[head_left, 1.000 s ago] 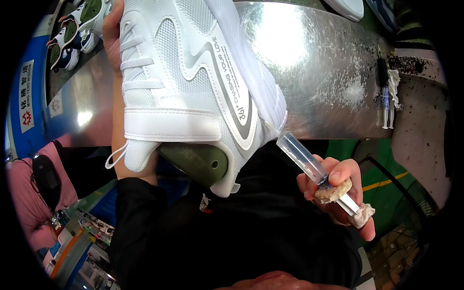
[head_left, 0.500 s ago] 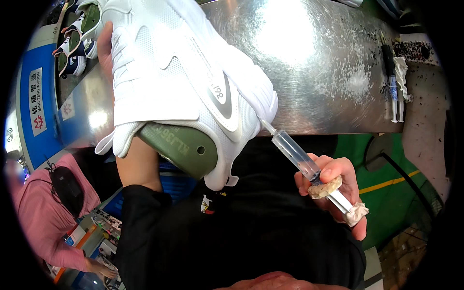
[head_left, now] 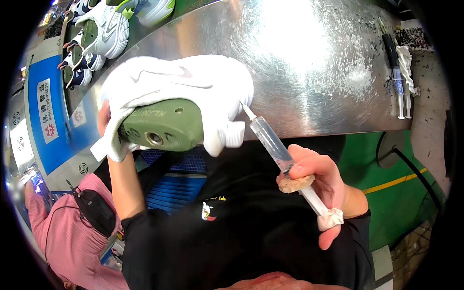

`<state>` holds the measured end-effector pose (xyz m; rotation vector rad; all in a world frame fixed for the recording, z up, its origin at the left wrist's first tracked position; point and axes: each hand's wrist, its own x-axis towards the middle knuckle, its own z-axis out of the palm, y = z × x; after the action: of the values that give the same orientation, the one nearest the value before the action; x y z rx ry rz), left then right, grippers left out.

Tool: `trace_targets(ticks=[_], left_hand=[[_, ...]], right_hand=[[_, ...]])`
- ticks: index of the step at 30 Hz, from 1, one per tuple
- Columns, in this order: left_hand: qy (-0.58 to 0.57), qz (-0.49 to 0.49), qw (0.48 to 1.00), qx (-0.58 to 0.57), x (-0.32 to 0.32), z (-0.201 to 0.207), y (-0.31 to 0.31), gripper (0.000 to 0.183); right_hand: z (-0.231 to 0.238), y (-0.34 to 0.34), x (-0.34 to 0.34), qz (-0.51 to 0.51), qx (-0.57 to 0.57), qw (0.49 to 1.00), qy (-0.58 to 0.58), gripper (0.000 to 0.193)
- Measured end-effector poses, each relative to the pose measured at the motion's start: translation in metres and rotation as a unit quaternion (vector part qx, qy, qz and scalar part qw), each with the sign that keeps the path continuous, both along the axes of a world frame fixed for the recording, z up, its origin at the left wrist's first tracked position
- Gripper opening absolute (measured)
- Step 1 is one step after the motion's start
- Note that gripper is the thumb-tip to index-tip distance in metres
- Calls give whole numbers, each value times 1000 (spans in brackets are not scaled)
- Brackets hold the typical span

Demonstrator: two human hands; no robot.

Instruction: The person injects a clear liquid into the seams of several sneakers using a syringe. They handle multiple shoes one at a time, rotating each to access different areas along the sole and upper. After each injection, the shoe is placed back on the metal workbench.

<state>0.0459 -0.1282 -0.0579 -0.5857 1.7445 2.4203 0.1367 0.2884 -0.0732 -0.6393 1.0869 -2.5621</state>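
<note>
A scratched, shiny metal table (head_left: 212, 38) spreads out beyond both hands, with pale flecks scattered over it farther out past the right hand. To the right of that hand, near the table's end, lie two syringes (head_left: 403, 96), roughly side by side, one with white wrapping. Beyond the left hand stand several shoes (head_left: 104, 34) with green blocks inside, and left of it a blue panel (head_left: 63, 72) carries a white label. A person in pink (head_left: 77, 232), wearing a black pack (head_left: 94, 208), is below and left of the left hand. Between the forearms, low down, is a blue crate (head_left: 169, 191); right of the right hand runs green floor (head_left: 372, 159) with a yellow line (head_left: 395, 181).

The white shoe (head_left: 222, 82) is between the hands, over the table's near edge, tipped so that its opening and the green block (head_left: 179, 125) face the person's body. Its heel side is toward the right hand, its tongue toward the left; its length runs away from the body, strongly foreshortened.

The left hand (head_left: 103, 118) holds the shoe, mostly hidden behind it; I cannot tell how far its fingers are spread. The right hand (head_left: 321, 171) is curled around a syringe (head_left: 273, 145), which slants up and left, its tip at the heel.
</note>
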Motion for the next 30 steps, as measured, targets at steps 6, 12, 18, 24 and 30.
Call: trace_targets(ticks=[6, 12, 18, 24, 30], left_hand=[[-22, 94, 994, 51, 58, 5, -3, 39], [-69, 39, 996, 41, 116, 10, -6, 56], [-115, -30, 982, 150, 145, 12, 35, 67], [-142, -59, 972, 176, 149, 13, 77, 82], [-148, -87, 964, 201, 159, 5, 91, 84]], right_hand=[[-8, -15, -6, -24, 84, 993, 77, 101], [-8, -22, -5, -31, 88, 992, 82, 100], [-6, -25, 0, -38, 78, 995, 58, 103], [0, -23, -4, -22, 112, 989, 94, 105], [5, -25, -3, -18, 108, 990, 84, 102]])
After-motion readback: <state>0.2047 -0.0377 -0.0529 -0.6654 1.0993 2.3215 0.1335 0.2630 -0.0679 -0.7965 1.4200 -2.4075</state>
